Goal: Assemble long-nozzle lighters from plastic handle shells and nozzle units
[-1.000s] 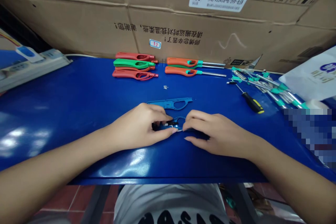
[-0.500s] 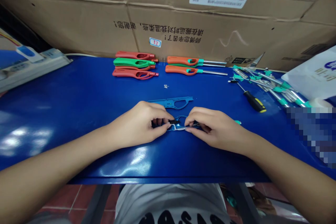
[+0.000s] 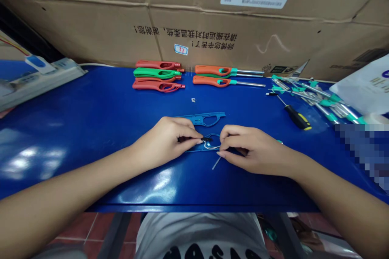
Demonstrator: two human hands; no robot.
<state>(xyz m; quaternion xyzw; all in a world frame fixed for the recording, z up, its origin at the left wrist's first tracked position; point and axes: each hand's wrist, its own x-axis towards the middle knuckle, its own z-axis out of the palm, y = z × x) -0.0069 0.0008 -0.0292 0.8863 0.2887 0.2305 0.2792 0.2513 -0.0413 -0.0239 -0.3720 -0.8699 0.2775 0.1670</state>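
Observation:
My left hand [image 3: 165, 141] and my right hand [image 3: 251, 149] rest close together on the blue table [image 3: 91, 121], both pinched on a blue lighter half-shell [image 3: 209, 142] that lies flat between them. A small black part sits in the shell at my left fingertips. A thin whitish wire or tube [image 3: 216, 163] sticks out below my right fingertips. A second blue half-shell [image 3: 204, 118] lies just behind the hands, untouched.
Red and green lighter shells [image 3: 156, 79] and two orange lighters with metal tubes [image 3: 225, 76] lie at the back. A yellow-black screwdriver [image 3: 296, 116] and several metal tubes with teal fittings [image 3: 319, 99] lie right. Cardboard boxes [image 3: 194, 16] wall the back; a power strip [image 3: 39, 77] is left.
Both hands stayed on the blue shell with small finger shifts. The thin whitish wire now pokes out below my right fingertips.

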